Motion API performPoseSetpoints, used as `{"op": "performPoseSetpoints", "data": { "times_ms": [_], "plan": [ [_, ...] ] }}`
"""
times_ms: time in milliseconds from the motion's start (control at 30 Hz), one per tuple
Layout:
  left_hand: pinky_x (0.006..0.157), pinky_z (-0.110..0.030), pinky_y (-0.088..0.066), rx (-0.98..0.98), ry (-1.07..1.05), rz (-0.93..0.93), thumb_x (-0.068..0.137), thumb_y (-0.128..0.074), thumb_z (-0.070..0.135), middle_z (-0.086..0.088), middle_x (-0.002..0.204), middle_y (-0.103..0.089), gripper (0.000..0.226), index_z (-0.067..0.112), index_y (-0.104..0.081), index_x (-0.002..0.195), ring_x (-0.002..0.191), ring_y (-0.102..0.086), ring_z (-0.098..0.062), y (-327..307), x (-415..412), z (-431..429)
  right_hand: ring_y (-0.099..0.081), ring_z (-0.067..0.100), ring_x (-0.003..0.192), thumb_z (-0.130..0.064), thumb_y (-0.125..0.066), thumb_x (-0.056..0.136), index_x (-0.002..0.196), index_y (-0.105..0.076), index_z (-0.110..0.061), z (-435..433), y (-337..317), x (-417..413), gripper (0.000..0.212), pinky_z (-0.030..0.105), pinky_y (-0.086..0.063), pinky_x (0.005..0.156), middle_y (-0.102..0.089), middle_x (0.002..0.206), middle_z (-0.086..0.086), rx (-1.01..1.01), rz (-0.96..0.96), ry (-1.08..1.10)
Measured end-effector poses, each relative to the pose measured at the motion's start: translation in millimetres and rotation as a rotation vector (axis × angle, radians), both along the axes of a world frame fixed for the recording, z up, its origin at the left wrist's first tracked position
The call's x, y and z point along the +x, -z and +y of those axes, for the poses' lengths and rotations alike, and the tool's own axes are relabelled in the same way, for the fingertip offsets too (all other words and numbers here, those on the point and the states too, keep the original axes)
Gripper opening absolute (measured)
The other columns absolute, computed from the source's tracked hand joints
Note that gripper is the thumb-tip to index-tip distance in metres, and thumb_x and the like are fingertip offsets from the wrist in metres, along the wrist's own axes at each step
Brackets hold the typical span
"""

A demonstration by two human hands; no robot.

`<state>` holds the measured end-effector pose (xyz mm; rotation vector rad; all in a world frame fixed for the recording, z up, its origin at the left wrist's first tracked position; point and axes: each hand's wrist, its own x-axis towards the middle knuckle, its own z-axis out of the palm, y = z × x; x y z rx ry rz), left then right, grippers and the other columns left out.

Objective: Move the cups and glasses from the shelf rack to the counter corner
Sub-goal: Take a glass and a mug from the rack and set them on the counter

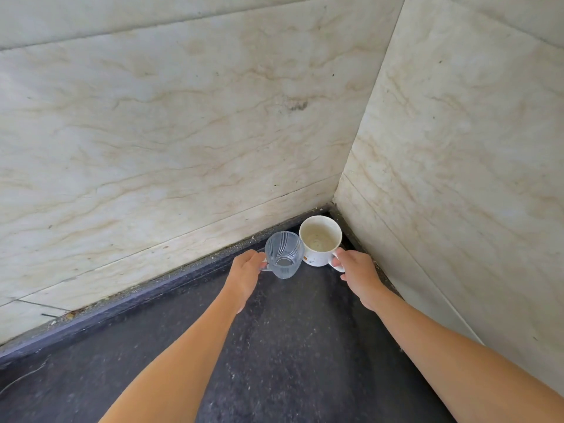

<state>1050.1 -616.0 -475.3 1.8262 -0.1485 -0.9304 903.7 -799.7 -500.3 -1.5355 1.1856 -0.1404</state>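
Observation:
A clear ribbed glass mug (283, 254) stands upright on the dark counter (290, 346), close to the back wall. My left hand (245, 276) grips its handle on the left side. Right beside it, touching it, a white ceramic mug (320, 241) sits deep in the counter corner, its inside stained beige. My right hand (358, 274) holds that mug's handle from the right. Both mugs appear to rest on the counter. The shelf rack is out of view.
Two beige marble-patterned tiled walls (183, 132) meet at the corner right behind the mugs. A raised dark ledge (137, 297) runs along the foot of the back wall. The right wall (457, 178) stands close beside my right forearm.

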Motion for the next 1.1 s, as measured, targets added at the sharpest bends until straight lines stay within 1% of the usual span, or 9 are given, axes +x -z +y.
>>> {"op": "performPoseSetpoints", "data": {
  "times_ms": [100, 167, 233, 333, 433, 533, 700, 833, 1100],
  "plan": [
    [0.097, -0.041, -0.042, 0.017, 0.05, -0.005, 0.099, -0.041, 0.024, -0.014, 0.107, -0.065, 0.026, 0.007, -0.057, 0.089, 0.106, -0.057, -0.028, -1, 1, -2, -0.059, 0.021, 0.081, -0.029, -0.05, 0.096, 0.08, -0.063, -0.011, 2, 1, 0, 0.028, 0.047, -0.052, 0.08, -0.065, 0.085, 0.005, -0.131, 0.029, -0.057],
    [0.095, -0.043, -0.043, 0.073, 0.076, -0.053, 0.1, -0.039, 0.031, -0.01, 0.114, -0.062, 0.028, 0.01, -0.057, 0.105, 0.108, -0.056, -0.027, -2, -1, -1, -0.059, 0.023, 0.084, -0.03, -0.049, 0.097, 0.09, -0.063, -0.013, 3, -2, -3, 0.023, 0.037, -0.046, 0.069, -0.065, 0.091, 0.005, -0.262, 0.071, -0.129],
    [0.08, -0.039, -0.045, 0.16, 0.067, -0.183, 0.1, -0.039, 0.037, -0.006, 0.116, -0.059, 0.033, 0.011, -0.054, 0.114, 0.097, -0.057, -0.024, -5, -7, 6, -0.059, 0.021, 0.085, -0.031, -0.049, 0.097, 0.106, -0.062, -0.013, 6, -10, -10, 0.024, 0.032, -0.041, 0.065, -0.066, 0.102, 0.006, -0.38, 0.166, -0.198],
    [0.067, -0.032, -0.039, 0.287, 0.019, -0.309, 0.098, -0.042, 0.033, -0.003, 0.102, -0.056, 0.026, 0.011, -0.056, 0.106, 0.078, -0.054, -0.02, -20, -21, 24, -0.059, 0.026, 0.103, -0.03, -0.052, 0.097, 0.125, -0.055, -0.016, 16, -28, -27, 0.031, 0.039, -0.05, 0.081, -0.06, 0.118, 0.005, -0.504, 0.251, -0.232],
    [0.052, -0.028, -0.029, 0.413, 0.09, -0.337, 0.09, -0.042, 0.02, 0.0, 0.059, -0.044, 0.029, 0.005, -0.038, 0.065, 0.053, -0.038, -0.019, -39, -38, 46, -0.059, 0.024, 0.087, -0.03, -0.051, 0.096, 0.106, -0.06, -0.02, 35, -54, -40, 0.017, 0.035, -0.05, 0.067, -0.059, 0.101, 0.001, -0.616, 0.275, -0.393],
    [0.043, -0.025, -0.021, 0.448, 0.145, -0.36, 0.087, -0.041, 0.019, 0.006, 0.048, -0.033, 0.025, 0.0, -0.033, 0.074, 0.042, -0.027, -0.012, -63, -62, 78, -0.056, 0.027, 0.077, -0.029, -0.047, 0.096, 0.077, -0.055, -0.024, 62, -80, -46, 0.02, 0.027, -0.035, 0.054, -0.056, 0.08, -0.002, -0.636, 0.263, -0.624],
    [0.045, -0.025, -0.029, 0.507, 0.145, -0.439, 0.087, -0.039, 0.021, 0.003, 0.056, -0.048, 0.023, 0.019, -0.043, 0.065, 0.047, -0.041, -0.014, -105, -119, 150, -0.06, 0.026, 0.091, -0.032, -0.046, 0.096, 0.101, -0.06, -0.019, 120, -115, -53, 0.021, 0.035, -0.046, 0.073, -0.065, 0.101, 0.002, -0.707, 0.227, -0.938],
    [0.054, -0.029, -0.041, 0.608, -0.015, -0.486, 0.087, -0.041, 0.029, -0.004, 0.079, -0.064, 0.017, 0.021, -0.054, 0.081, 0.071, -0.059, -0.023, -137, -185, 229, -0.058, 0.026, 0.09, -0.028, -0.043, 0.097, 0.101, -0.059, -0.017, 190, -142, -60, 0.02, 0.035, -0.042, 0.069, -0.063, 0.102, 0.003, -0.811, 0.124, -1.225],
    [0.07, -0.033, -0.044, 0.856, -0.384, -0.464, 0.087, -0.044, 0.03, -0.007, 0.095, -0.063, 0.02, 0.018, -0.059, 0.092, 0.088, -0.058, -0.031, -192, -358, 425, -0.056, 0.024, 0.084, -0.027, -0.042, 0.097, 0.101, -0.057, -0.019, 398, -194, -125, 0.018, 0.033, -0.038, 0.065, -0.059, 0.101, 0.0, -0.935, -0.178, -1.666]
  ]
}}
